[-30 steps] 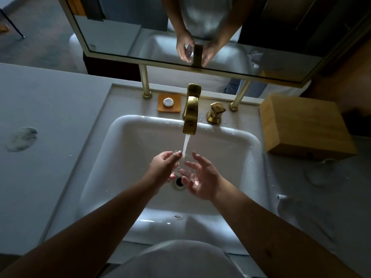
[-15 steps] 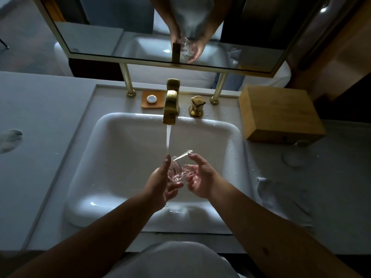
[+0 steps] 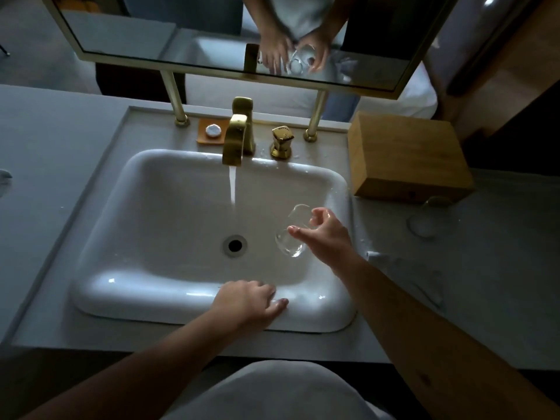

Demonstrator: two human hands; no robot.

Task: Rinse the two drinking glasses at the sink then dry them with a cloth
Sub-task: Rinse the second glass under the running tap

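My right hand (image 3: 325,237) holds a clear drinking glass (image 3: 291,234) tilted on its side over the right part of the white sink (image 3: 169,207), to the right of the running water (image 3: 232,186). My left hand (image 3: 251,304) rests palm down on the sink's front rim, fingers spread, holding nothing. A second clear glass (image 3: 425,222) stands on the counter to the right, in front of the wooden box. A pale cloth (image 3: 415,277) lies flat on the counter right of the sink.
A gold faucet (image 3: 238,134) and gold handle (image 3: 281,140) stand behind the basin, with a soap dish (image 3: 210,134) to their left. A wooden box (image 3: 406,156) sits at the back right. The mirror (image 3: 230,34) hangs above. The drain (image 3: 235,244) is in the basin's middle.
The glass left the water stream and moved right in my right hand. My left hand let go of it and dropped to the sink's front rim.
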